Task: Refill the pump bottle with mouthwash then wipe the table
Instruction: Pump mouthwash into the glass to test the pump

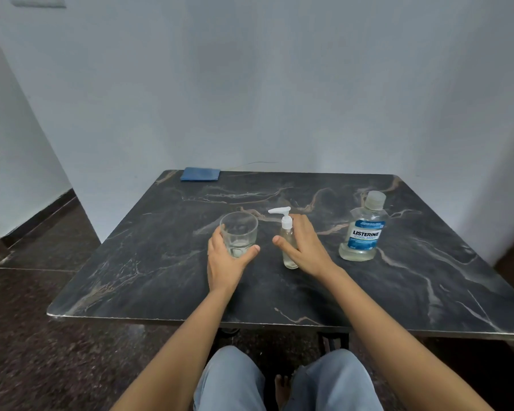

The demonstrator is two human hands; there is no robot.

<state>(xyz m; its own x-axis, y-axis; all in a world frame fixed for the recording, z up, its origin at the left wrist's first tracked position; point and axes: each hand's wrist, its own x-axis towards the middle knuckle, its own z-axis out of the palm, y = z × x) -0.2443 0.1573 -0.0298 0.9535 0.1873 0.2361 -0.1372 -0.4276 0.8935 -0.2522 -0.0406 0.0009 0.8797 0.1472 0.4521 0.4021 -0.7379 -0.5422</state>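
Head view: one camera, looking down over both forearms at the table (398, 292).
Left hand (223, 259): wrapped round the lower half of the glass (239, 232), thumb across the near side; the glass stands upright.
Right hand (304, 247): clamped on the pump bottle (288, 247), thumb on its left, fingers behind it.
Pump bottle: upright at mid-table, just right of the glass, pump head on, spout pointing left.
Mouthwash (364, 232): capped and upright, well to the right, untouched.
Cloth (200, 174): folded, at the far left corner.
Step in hand: likely taking hold of the bottle to open it.
How to do it well: free the left hand from the glass and move it to the pump collar. Grip the body low with the right hand, twist the collar rather than the spout, and lift the tube straight out.
Risk: the bottle is narrow and light, so a sideways pull could tip it.
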